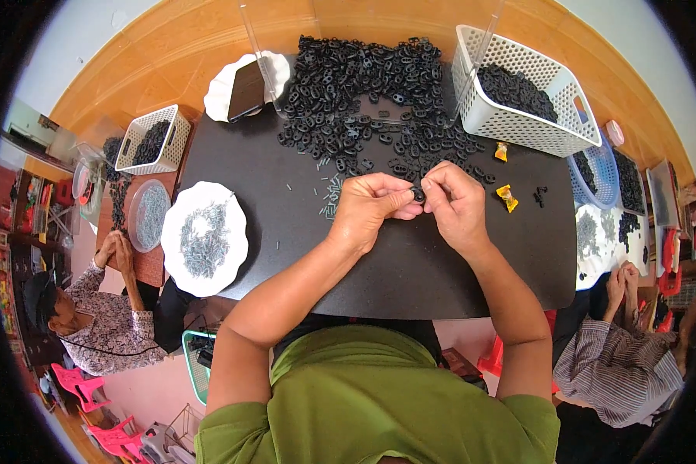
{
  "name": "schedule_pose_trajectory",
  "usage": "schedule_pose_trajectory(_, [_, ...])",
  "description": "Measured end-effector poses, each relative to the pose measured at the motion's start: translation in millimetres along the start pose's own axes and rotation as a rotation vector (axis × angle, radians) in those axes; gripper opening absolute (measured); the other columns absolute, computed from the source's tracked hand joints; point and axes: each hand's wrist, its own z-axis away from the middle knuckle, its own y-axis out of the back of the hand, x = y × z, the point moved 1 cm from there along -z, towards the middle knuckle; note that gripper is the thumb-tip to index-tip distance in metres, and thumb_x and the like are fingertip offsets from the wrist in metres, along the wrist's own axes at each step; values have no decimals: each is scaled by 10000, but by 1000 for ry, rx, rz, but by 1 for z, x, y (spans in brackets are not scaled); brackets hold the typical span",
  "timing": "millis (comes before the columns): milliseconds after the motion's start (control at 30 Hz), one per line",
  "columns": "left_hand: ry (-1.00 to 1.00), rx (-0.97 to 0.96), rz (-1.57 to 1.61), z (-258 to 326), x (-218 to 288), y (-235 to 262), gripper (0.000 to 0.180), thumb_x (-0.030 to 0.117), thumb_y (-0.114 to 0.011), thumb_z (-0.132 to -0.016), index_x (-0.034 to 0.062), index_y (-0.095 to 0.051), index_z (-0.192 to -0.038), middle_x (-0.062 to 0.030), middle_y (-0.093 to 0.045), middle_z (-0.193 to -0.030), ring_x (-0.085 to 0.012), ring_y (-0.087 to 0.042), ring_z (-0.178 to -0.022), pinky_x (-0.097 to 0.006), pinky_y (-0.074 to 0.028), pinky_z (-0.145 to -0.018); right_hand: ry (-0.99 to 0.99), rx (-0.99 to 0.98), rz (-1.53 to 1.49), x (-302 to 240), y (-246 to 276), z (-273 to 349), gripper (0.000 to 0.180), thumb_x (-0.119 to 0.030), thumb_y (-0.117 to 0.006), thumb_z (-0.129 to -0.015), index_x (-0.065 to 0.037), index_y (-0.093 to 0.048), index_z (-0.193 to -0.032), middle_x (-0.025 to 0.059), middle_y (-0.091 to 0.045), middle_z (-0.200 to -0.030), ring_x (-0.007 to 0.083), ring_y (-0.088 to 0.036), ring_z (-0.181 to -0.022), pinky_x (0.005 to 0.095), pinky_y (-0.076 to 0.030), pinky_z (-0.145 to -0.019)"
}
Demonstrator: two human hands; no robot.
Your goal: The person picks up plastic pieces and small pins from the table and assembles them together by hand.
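Between my hands, over the dark table, is a small black oval plastic piece. My left hand pinches it from the left with thumb and forefinger. From the right, the closed fingertips of my right hand grip its edge; whether a pin is also between them is hidden. A large heap of black plastic pieces with holes spreads just beyond my hands. Loose thin metal pins lie left of my left hand. More pins fill a white scalloped plate at the left.
A white perforated basket of black pieces stands far right, near two yellow wrappers. A phone rests on a white dish at far left. Co-workers sit left and right, their hands over side tables.
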Motion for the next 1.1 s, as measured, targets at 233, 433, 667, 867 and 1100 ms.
schedule_pose_trajectory(233, [38,-3,52,0,-2,0,68,-15,-603,-773,-45,-598,-835,-132,-624,-759,-210,-637,-646,-303,-557,-595,116,-48,154,-2,2,-2,107,64,-550,-748,10,-471,-700,65,-487,-637,130,-480,-514,249,-371,-463])
schedule_pose_trajectory(433, [41,10,51,-1,-5,3,63,9,-602,-776,-8,-614,-836,-128,-632,-736,-217,-635,-639,-323,-548,-591,132,-66,184,3,0,-2,108,68,-544,-760,10,-471,-706,58,-496,-653,106,-470,-518,236,-368,-460])
schedule_pose_trajectory(667, [36,29,96,-5,3,3,73,15,-616,-771,-20,-610,-834,-123,-633,-753,-196,-632,-630,-290,-544,-578,126,-38,138,-5,1,-2,234,-20,-626,-737,42,-549,-949,117,-532,-736,209,-549,-586,281,-443,-537])
schedule_pose_trajectory(867, [62,17,118,-6,0,8,69,36,-632,-763,0,-625,-822,-92,-637,-753,-154,-619,-640,-264,-530,-586,221,-182,301,-5,4,-2,358,-45,-664,-691,49,-536,-1012,133,-538,-798,225,-565,-603,291,-461,-527])
schedule_pose_trajectory(1100, [84,31,156,-5,-4,10,56,37,-635,-760,10,-627,-809,-72,-628,-731,-150,-614,-642,-283,-534,-600,382,-139,536,-8,-3,1,362,-19,-644,-664,38,-527,-1001,128,-516,-802,264,-566,-655,330,-470,-534])
